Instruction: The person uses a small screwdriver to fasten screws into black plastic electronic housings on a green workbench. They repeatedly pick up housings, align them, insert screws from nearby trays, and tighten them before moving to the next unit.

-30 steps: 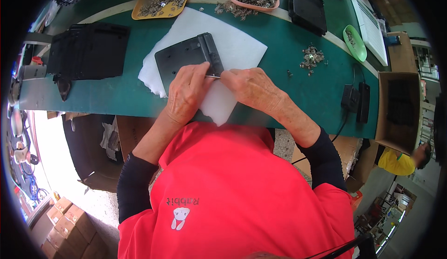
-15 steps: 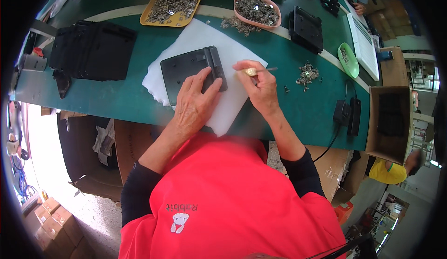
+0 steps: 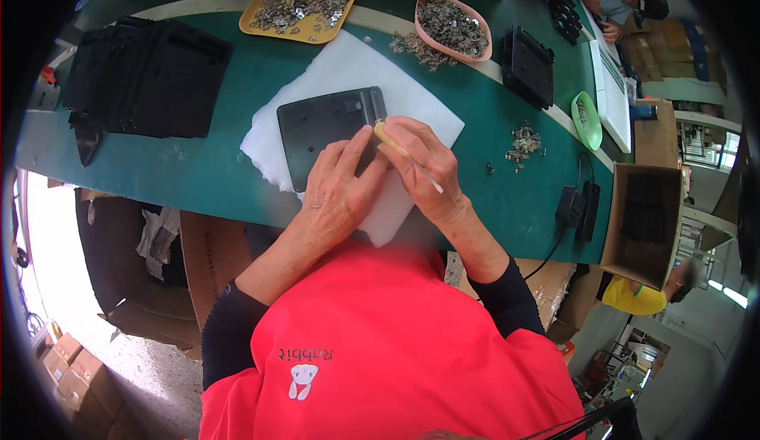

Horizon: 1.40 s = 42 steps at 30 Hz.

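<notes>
A flat black plastic panel [image 3: 321,127] with a raised strip along its right side lies on a white foam sheet [image 3: 419,111]. My left hand [image 3: 340,183] rests on the panel's lower right part, fingers stretched out and apart. In my right hand [image 3: 423,159] is a small screwdriver-like tool [image 3: 392,141] with a yellowish handle and a thin metal shaft. Its handle end meets the panel's right edge by my left fingertips, while the shaft points back toward me. Whether a small part sits under the handle end is hidden by my fingers.
Small metal parts fill a yellow tray [image 3: 252,24] and a pink tray [image 3: 484,40]; more lie loose beside them. A stack of black panels [image 3: 146,80] stands left. Rightward are a loose metal pile [image 3: 522,146], a green tray [image 3: 590,127], black adapters [image 3: 570,205] and a cardboard box [image 3: 613,234].
My right hand has moved left and down onto the panel's right edge, turning the tool so its handle end meets the panel. My left hand stays on the panel, its fingertips now nearer the tool.
</notes>
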Available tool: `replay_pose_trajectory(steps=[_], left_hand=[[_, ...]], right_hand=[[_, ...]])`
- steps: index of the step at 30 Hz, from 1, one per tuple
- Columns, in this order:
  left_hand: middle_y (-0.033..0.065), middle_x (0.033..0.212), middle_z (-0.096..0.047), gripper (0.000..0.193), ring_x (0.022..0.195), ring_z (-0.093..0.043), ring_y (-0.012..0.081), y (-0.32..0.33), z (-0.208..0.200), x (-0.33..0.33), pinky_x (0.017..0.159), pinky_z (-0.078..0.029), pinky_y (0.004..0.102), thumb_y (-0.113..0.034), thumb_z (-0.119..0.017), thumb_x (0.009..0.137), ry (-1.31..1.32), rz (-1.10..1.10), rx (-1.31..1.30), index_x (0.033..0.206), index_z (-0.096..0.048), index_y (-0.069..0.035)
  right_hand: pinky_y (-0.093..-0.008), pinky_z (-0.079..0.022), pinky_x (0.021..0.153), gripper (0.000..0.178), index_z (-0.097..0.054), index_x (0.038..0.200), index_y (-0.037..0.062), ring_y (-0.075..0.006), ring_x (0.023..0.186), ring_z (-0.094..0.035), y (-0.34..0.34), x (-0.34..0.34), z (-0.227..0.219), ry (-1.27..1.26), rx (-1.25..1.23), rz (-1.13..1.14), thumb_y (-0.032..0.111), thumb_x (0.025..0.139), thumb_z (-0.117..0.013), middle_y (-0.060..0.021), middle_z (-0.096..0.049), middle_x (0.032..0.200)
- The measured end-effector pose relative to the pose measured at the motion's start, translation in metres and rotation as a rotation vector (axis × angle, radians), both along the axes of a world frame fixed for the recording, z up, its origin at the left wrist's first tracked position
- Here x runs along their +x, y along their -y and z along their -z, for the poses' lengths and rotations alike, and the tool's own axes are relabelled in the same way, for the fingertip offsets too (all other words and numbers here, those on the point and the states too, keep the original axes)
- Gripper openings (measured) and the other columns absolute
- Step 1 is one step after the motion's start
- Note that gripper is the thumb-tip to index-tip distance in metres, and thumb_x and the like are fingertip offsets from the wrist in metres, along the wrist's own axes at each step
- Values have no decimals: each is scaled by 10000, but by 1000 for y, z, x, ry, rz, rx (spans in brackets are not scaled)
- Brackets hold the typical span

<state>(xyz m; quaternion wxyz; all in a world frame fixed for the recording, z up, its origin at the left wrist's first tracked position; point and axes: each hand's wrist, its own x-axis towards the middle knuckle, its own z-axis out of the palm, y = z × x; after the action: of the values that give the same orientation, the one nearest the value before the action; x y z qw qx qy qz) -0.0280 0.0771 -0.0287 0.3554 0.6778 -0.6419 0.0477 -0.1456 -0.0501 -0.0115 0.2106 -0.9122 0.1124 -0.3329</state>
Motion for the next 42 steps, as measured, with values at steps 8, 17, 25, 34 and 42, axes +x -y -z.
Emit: replay_pose_trajectory(steps=[8, 17, 25, 34, 42], left_hand=[[189, 1296, -506, 383, 980, -571, 295, -3, -2, 2, 865, -489, 379, -44, -623, 727, -22, 12, 18, 1110, -639, -53], [119, 1342, -501, 437, 914, -522, 258, 8, -7, 4, 786, -470, 355, -61, -645, 741, 7, 32, 42, 1162, -603, 45], [117, 1304, -516, 388, 883, -508, 224, 9, -6, 7, 757, -461, 317, -37, -622, 737, -23, 31, 25, 1110, -620, 69], [126, 1347, -532, 418, 905, -536, 266, 8, -7, 8, 805, -485, 367, -75, -670, 766, -78, 53, 100, 1161, -607, 44], [130, 1333, -539, 394, 902, -538, 263, 5, -6, 8, 794, -488, 367, -70, -668, 757, -92, 45, 85, 1128, -621, 55]], right_hand=[[-357, -552, 694, 208, -654, 1018, 13, -291, 774, -676, 9, 23, -13, -139, 455, 209, 161, 872, -664, -145, -687, 909], [-282, -589, 639, 222, -643, 1029, -20, -154, 802, -685, 53, 29, -21, -121, 1065, 176, 175, 925, -654, -95, -690, 936], [-255, -563, 606, 290, -660, 928, -46, -129, 732, -668, 79, 78, -41, -447, 814, 97, 242, 890, -662, -88, -690, 831], [-247, -537, 577, 307, -669, 891, -35, -133, 692, -674, 90, 80, -46, -499, 975, 55, 272, 887, -664, -102, -704, 809], [-331, -518, 562, 254, -636, 862, -30, -223, 609, -665, 76, 80, -42, -507, 429, -23, 223, 874, -658, -125, -687, 746]])
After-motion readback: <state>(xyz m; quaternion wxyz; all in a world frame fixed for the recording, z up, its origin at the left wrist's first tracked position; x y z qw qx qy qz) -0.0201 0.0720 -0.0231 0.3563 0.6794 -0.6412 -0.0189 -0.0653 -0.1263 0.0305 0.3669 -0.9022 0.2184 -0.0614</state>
